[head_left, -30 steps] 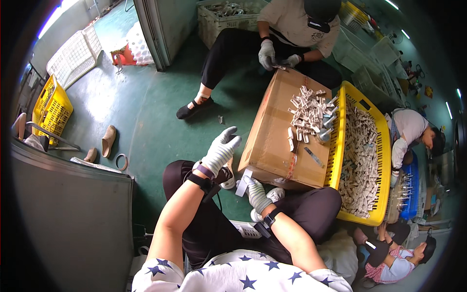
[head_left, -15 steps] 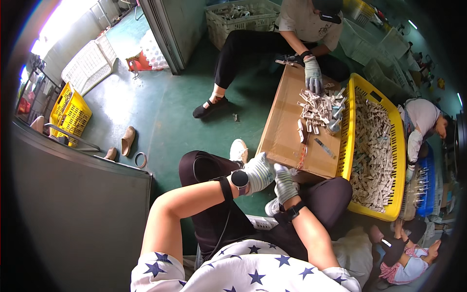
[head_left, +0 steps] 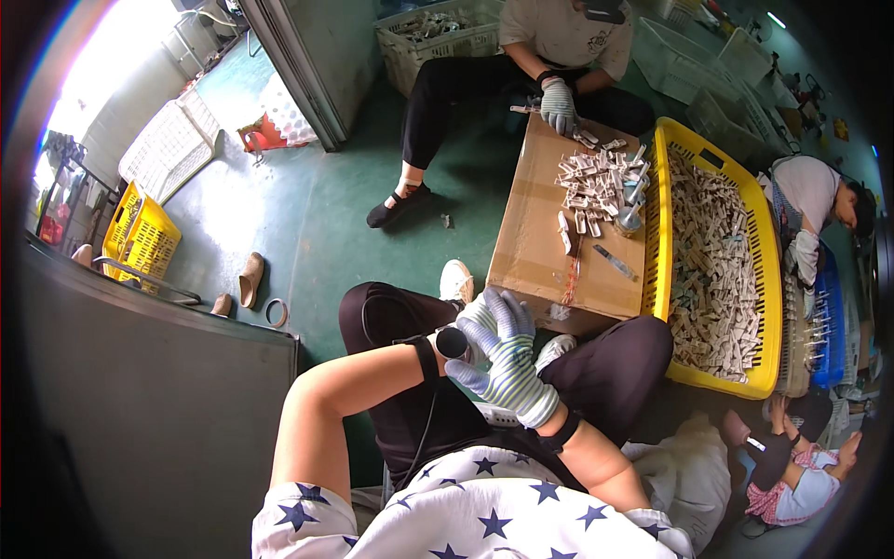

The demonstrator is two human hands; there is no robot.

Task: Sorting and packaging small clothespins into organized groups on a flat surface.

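Note:
My right hand (head_left: pixel 518 369), in a grey-and-white striped glove, reaches across my left hand with its fingers spread. Its fingertips lie over or against the left glove. My left hand (head_left: pixel 473 326) is gloved too and mostly hidden behind the right, so its fingers cannot be made out. A dark round watch (head_left: pixel 452 343) sits on my left wrist. Just beyond both hands stands a brown cardboard box (head_left: pixel 535 233). On its top are a pile of small pale clip-like pieces (head_left: pixel 591 182), a flat metal strip (head_left: pixel 615 263) and a clear glass-like object (head_left: pixel 629 220).
A yellow basket (head_left: pixel 660 252) full of the same pieces stands right of the box. Across from me a co-worker's gloved hand (head_left: pixel 559 107) rests at the box's far edge. A grey panel (head_left: pixel 158 382) is on my left. Shoes (head_left: pixel 251 279) and a ring (head_left: pixel 276 312) lie on the floor.
My right hand has swung left and up over my left hand, its fingers spreading. The co-worker's gloved hand has drawn back from the pile to the box's far edge. The view has shifted slightly.

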